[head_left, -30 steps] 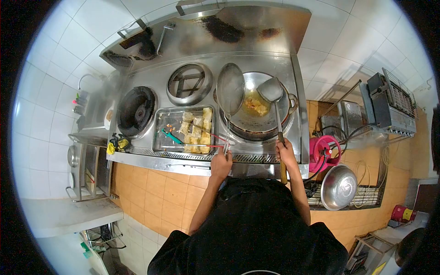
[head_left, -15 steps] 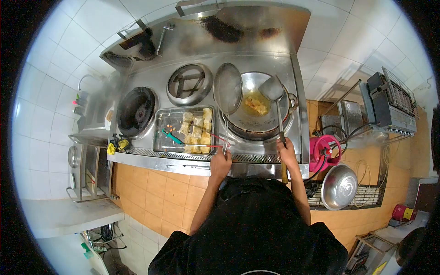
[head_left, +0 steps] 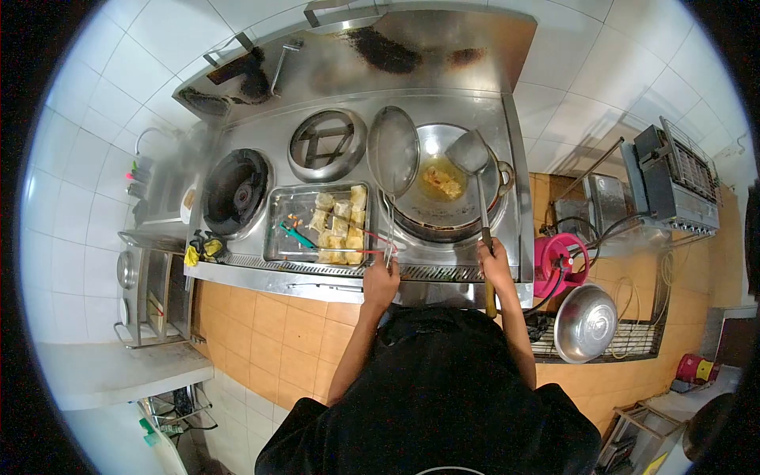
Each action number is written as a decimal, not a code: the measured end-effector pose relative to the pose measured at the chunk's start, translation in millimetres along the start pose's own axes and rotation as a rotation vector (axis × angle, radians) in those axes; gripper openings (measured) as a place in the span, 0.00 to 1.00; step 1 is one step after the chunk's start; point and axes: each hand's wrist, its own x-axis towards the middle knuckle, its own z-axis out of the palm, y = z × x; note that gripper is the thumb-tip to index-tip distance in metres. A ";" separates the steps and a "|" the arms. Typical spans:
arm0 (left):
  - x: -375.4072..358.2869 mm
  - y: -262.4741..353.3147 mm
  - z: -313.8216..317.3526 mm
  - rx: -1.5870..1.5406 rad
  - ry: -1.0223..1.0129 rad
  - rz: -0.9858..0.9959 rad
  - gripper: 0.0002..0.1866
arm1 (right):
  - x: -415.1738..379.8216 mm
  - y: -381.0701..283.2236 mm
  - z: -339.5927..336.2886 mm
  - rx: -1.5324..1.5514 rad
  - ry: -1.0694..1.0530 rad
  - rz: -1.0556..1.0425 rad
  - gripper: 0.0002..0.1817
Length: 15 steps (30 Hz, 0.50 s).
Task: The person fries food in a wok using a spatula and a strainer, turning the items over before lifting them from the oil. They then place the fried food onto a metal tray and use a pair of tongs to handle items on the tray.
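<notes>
My left hand (head_left: 381,282) is closed on the handle of a round mesh strainer (head_left: 393,150), whose bowl is tilted at the left rim of the wok. Fingers wrapped round its handle, my right hand (head_left: 494,261) holds a metal spatula (head_left: 469,152) over the wok's right side. Browned food (head_left: 442,182) lies in oil at the middle of the wok (head_left: 431,212). Left of the strainer handle is a metal tray (head_left: 277,247) with several pale yellow blocks (head_left: 334,237), small scraps, a green-handled tool (head_left: 298,235) and red-tipped sticks across its right edge.
An empty ring burner (head_left: 327,146) and a blackened burner (head_left: 236,192) are on the stove's left side. Right of the stove are a pink basin (head_left: 560,265), an upturned metal bowl (head_left: 586,323) and hoses. A yellow and black cloth (head_left: 203,250) lies at the front left corner.
The strainer has shifted very slightly to the left. Both hands keep their holds, and the spatula stays almost in the same place.
</notes>
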 end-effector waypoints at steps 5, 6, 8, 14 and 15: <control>0.3 0.7 0.0 -0.006 0.004 0.013 0.19 | -0.4 0.0 0.0 -0.022 0.008 -0.026 0.09; 0.1 1.2 -0.1 -0.006 -0.001 0.005 0.19 | -0.8 -1.5 -0.1 0.005 0.004 -0.008 0.09; -0.2 1.1 0.5 -0.008 -0.007 -0.002 0.18 | -1.8 -4.5 -0.4 0.031 0.001 0.010 0.09; -0.4 2.9 0.5 -0.031 -0.014 0.003 0.16 | -0.2 -1.4 0.4 0.063 0.001 0.027 0.12; -0.3 0.8 2.5 -0.019 -0.005 0.017 0.16 | 0.1 -0.7 0.4 0.068 0.000 0.034 0.12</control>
